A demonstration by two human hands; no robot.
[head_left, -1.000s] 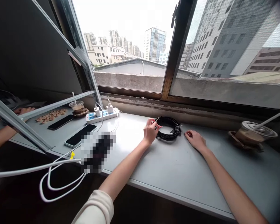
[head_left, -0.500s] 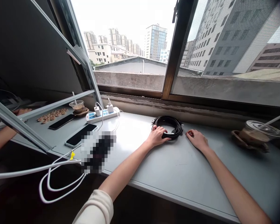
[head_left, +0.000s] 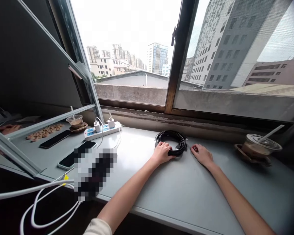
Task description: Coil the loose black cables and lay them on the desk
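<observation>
A coil of black cable (head_left: 179,134) lies flat on the grey desk (head_left: 171,192), close to the window wall. My left hand (head_left: 162,153) is closed over the near left part of the coil, fingers on top and thumb along its near edge. Just to the right of the coil, apart from it, my right hand (head_left: 202,155) rests on the desk with its fingers curled in. Nothing shows in that hand, though its palm side is hidden.
At right, a lidded drink cup (head_left: 256,148) with a straw stands in a brown holder. On the left are a power strip (head_left: 104,130) with plugs, two phones (head_left: 77,153), white cables (head_left: 29,191), a second cup (head_left: 75,122) and a metal frame (head_left: 17,150). Another person's hand (head_left: 11,129) shows beyond it.
The camera view has shifted, so the desk and its objects appear lower and slightly left. Both hands keep their places beside and on the coil.
</observation>
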